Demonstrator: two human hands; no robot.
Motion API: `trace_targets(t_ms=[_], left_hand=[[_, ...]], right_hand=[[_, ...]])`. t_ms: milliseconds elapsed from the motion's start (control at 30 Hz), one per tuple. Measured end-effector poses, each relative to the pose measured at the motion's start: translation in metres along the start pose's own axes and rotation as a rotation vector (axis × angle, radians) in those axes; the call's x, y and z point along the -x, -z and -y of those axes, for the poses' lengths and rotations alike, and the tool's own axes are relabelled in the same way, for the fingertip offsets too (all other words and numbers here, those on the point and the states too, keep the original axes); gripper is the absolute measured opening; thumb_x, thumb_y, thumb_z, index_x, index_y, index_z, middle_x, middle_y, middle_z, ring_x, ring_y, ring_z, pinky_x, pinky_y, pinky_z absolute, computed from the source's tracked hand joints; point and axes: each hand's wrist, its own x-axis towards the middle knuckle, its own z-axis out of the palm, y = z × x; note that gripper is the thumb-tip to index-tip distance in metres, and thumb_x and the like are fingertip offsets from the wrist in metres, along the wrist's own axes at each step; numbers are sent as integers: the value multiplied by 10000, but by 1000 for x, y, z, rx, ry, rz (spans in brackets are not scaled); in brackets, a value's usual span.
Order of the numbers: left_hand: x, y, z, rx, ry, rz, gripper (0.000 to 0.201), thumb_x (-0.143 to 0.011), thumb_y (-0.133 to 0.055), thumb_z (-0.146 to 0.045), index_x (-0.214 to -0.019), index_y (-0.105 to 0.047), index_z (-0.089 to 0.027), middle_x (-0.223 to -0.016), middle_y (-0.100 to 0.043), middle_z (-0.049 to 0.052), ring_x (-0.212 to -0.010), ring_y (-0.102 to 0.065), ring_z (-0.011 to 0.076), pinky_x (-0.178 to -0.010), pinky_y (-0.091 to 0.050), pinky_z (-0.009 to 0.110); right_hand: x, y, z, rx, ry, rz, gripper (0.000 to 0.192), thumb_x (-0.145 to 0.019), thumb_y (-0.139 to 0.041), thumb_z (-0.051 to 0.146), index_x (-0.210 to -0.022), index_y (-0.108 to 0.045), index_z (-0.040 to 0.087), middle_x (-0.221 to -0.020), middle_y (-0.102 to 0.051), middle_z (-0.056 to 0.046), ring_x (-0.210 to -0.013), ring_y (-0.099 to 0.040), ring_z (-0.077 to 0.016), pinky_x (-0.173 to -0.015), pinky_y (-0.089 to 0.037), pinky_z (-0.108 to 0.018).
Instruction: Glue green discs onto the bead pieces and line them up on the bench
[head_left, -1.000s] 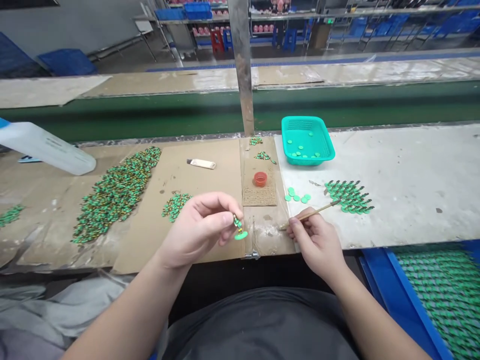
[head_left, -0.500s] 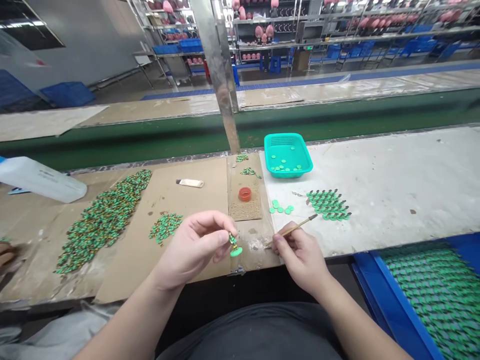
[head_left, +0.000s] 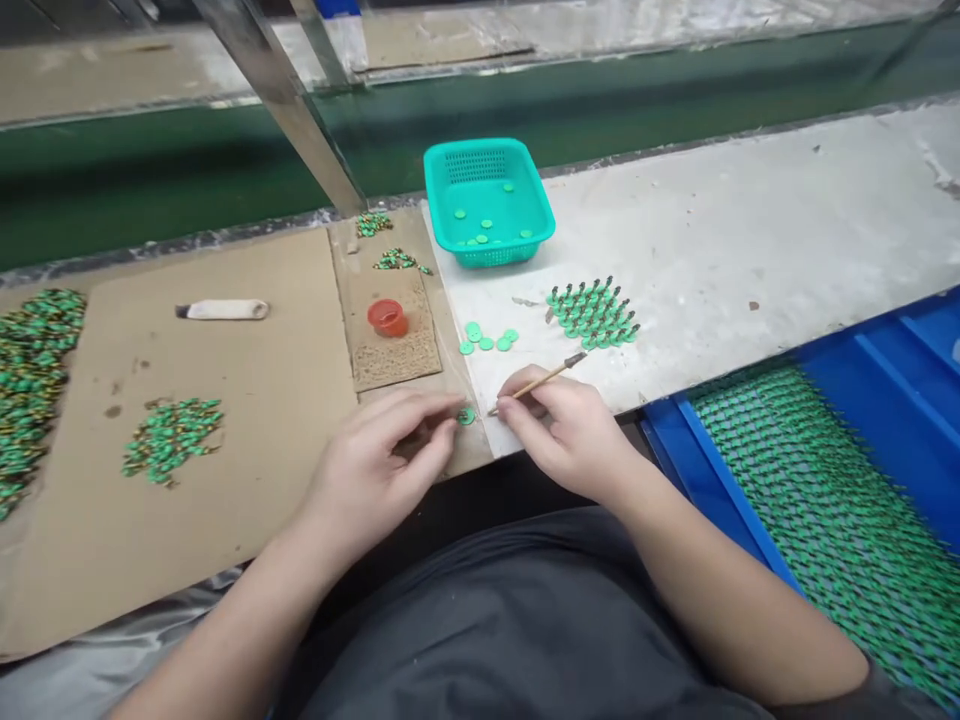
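My left hand (head_left: 397,450) pinches a tiny green figurine at the table's front edge; its round green base (head_left: 466,416) shows beyond the fingertips, and the fingers hide most of the figure. Between the closed fingers of my right hand (head_left: 566,425) is a thin wooden stick (head_left: 541,380), its dark, brush-like end pointing up and away. The stick's pale lower end is close to the figurine's base. Loose green discs (head_left: 486,343) lie just beyond my right hand. Past them stand rows of figurines on green bases (head_left: 596,315).
A red cup (head_left: 388,318) sits on a cardboard piece, with a turquoise basket (head_left: 544,215) of discs behind. A tube (head_left: 225,310), a small figurine heap (head_left: 171,438) and a bigger pile (head_left: 34,370) lie left. Blue trays (head_left: 739,480) at right hold many green pieces.
The view has tilted down and shifted. My left hand has lowered the figurine to the table edge, nearer my right hand, which still holds the stick.
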Motion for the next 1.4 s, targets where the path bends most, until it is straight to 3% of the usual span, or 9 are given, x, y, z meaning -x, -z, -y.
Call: trace_targets(t_ms=[100, 300, 433, 567, 800, 1267, 1400], left_hand=[[-3, 3, 5, -93, -61, 39, 223, -1160, -739, -348, -1298, -910, -307, -1183, -911, 23, -1072, -840, 211, -1015, -667, 355], [-6, -1, 7, -106, -77, 53, 219, -1174, -708, -344, -1113, -910, -286, -1031, -844, 13, -971, -787, 195, -924, -608, 352], [-4, -3, 4, -88, -48, 66, 214, -1157, -717, -348, -1189, -923, -302, -1065, -846, 11, -993, -792, 198, -928, -607, 347], [-3, -4, 4, -103, -19, 71, 244, -1160, -716, -401, -1172, -946, -321, -1037, -816, 19, -958, -769, 195, -896, -591, 350], [-3, -7, 6, -103, -29, 65, 249, -1164, -707, -394, -1153, -941, -308, -1034, -804, 24, -954, -754, 202, -881, -564, 357], [-4, -6, 4, -125, -1, 116, 275, -1160, -666, -403, -1145, -928, -322, -1052, -809, 32, -971, -769, 222, -907, -577, 389], [-5, -4, 4, -89, 12, 114, 271, -1163, -674, -401, -1189, -930, -316, -1085, -821, 31, -1015, -789, 219, -918, -579, 376]], right_hand=[[-2, -4, 2, 21, 31, 16, 224, -1222, -660, 258, -1009, -729, 253, -972, -839, -39, -872, -812, -200, -865, -659, -323], [-5, -19, -1, 78, 158, 23, 241, -1252, -621, 248, -1017, -672, 251, -921, -801, -10, -777, -728, -168, -812, -617, -303], [1, -17, 1, 111, 91, -17, 263, -1238, -644, 259, -976, -660, 275, -934, -804, -10, -809, -765, -180, -838, -647, -312], [4, -10, 3, 112, 20, 23, 260, -1242, -651, 278, -984, -677, 291, -958, -811, -8, -835, -796, -197, -867, -678, -333], [-2, -10, -1, 96, 112, 85, 229, -1255, -659, 233, -1031, -670, 278, -963, -780, 4, -852, -785, -191, -860, -643, -316], [-2, -19, -3, 147, 131, 123, 264, -1278, -569, 307, -1015, -595, 311, -900, -729, -5, -834, -732, -229, -815, -619, -374], [-1, -19, 1, 27, 8, 64, 250, -1248, -630, 300, -998, -620, 293, -947, -777, -12, -854, -805, -205, -844, -673, -346]])
